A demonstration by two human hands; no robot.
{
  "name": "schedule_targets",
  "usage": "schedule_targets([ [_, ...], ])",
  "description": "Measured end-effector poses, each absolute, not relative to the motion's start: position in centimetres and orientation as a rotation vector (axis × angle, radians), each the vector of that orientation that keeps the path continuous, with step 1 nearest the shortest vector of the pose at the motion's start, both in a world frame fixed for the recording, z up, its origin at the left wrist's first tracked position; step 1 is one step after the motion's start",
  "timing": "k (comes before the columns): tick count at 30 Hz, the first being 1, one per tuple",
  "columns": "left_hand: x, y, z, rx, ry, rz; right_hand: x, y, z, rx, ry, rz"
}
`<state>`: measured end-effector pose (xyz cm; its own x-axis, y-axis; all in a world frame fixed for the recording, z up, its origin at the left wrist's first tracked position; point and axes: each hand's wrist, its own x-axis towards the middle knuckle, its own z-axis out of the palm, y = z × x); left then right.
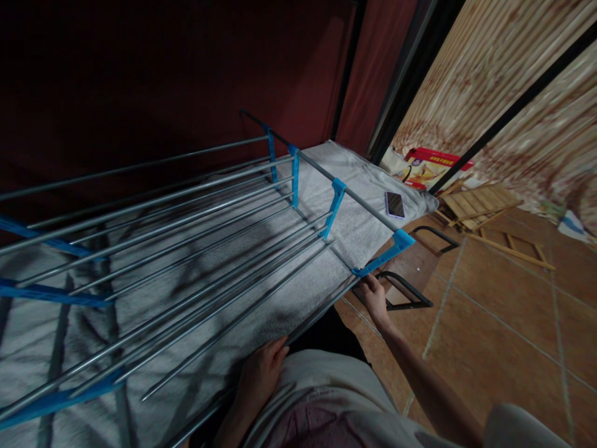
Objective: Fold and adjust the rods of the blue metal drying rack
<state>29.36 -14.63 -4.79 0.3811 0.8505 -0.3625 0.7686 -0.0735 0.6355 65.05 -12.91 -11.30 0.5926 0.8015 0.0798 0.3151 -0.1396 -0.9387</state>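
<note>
Showing a drying rack [186, 218] of grey metal tubes and blue plastic brackets lying lengthwise on a grey cloth [361, 180], its long axis parallel to the cloth's near edge, which both hands border. The rack lies forward and to the left of the hands; its near outer tube [321, 310] runs along the cloth's near edge and passes by each of them. Right hand [374, 297]: at the near right corner of the cloth, the closer of the two to the rack's end, with fingers bent and closed about the tube just below the blue corner bracket [385, 255]. Left hand [263, 370]: farther left along the cloth's near edge, in front of the body, fingers curled over the same tube; whether it clamps or merely rests cannot be told, as the underside is hidden. The hands are well apart. A thinner rod [237, 322] slants above the cloth, inward of that tube, its left end appearing to stop short of any bracket. Also shown: a phone [395, 204] on the cloth's right part, outside the rack's end; wooden slatted pieces [480, 205] on the tiled floor [508, 298] to the cloth's right.
</note>
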Motion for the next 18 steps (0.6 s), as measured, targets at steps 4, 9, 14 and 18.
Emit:
schedule_targets([
  [4,29.3,-14.65,-4.99,1.849,1.415,0.153,65.02,-12.82,-11.0,-1.731,-0.949,0.541],
  [9,29.27,-14.65,-5.03,1.837,1.398,0.155,64.94,-12.77,-10.69,-1.732,-0.949,0.545],
  [14,29.26,-14.65,-4.82,1.833,1.404,0.141,65.04,-12.76,-10.79,-1.738,-0.937,0.559],
  [18,29.5,-14.41,-4.51,1.832,1.401,0.111,65.18,-12.77,-11.03,-1.739,-0.946,0.584],
])
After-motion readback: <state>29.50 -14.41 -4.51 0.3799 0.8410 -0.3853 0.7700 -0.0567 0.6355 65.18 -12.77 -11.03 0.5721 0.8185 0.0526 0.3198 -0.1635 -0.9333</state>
